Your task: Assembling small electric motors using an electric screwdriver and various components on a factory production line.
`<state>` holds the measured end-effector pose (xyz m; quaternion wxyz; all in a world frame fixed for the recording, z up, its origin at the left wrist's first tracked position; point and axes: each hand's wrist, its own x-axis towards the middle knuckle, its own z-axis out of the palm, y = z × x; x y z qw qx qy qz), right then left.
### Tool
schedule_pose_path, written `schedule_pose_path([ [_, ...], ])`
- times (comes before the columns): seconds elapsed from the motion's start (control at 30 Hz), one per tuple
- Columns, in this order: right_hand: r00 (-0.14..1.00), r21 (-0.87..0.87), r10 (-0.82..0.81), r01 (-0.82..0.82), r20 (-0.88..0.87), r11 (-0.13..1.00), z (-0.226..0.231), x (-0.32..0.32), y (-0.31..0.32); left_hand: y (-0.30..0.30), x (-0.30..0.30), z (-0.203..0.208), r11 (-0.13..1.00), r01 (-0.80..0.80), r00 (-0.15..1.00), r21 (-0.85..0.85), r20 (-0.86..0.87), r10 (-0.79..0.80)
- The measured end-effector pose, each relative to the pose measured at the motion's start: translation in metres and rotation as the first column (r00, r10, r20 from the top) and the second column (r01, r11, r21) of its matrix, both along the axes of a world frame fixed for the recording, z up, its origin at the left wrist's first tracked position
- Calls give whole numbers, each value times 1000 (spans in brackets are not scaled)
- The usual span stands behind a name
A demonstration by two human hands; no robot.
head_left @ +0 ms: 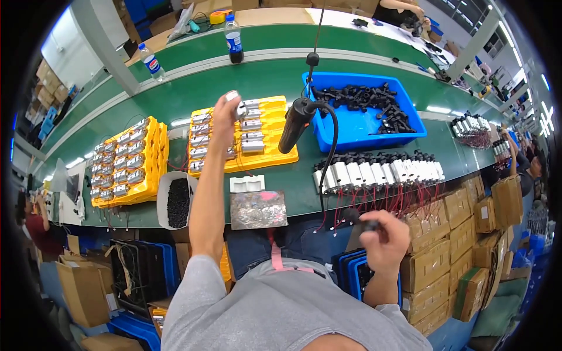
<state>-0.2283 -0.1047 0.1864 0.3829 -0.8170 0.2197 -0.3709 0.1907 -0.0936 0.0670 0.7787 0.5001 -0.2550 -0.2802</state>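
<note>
Nearest me, my right hand sits at the desk's front edge, fingers wrapped tight round a small dark part, just below the row of white motors with red leads. My left hand reaches out over the yellow tray, fingers pinched on one silver-and-white motor above its filled slots. I judge the hanging black screwdriver, just right of that tray, could snag my left arm's return and knock the motor loose.
</note>
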Motion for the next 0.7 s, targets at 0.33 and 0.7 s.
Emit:
schedule_pose_path([
  [0.33, 849, 379, 516, -518, 117, 767, -57, 82, 10, 187, -152, 47, 999, -8, 980, 50, 199, -2],
  [0.7, 754, 641, 639, -569, 156, 515, -74, 142, 39, 204, -217, 28, 915, 7, 974, 405, 205, -98],
])
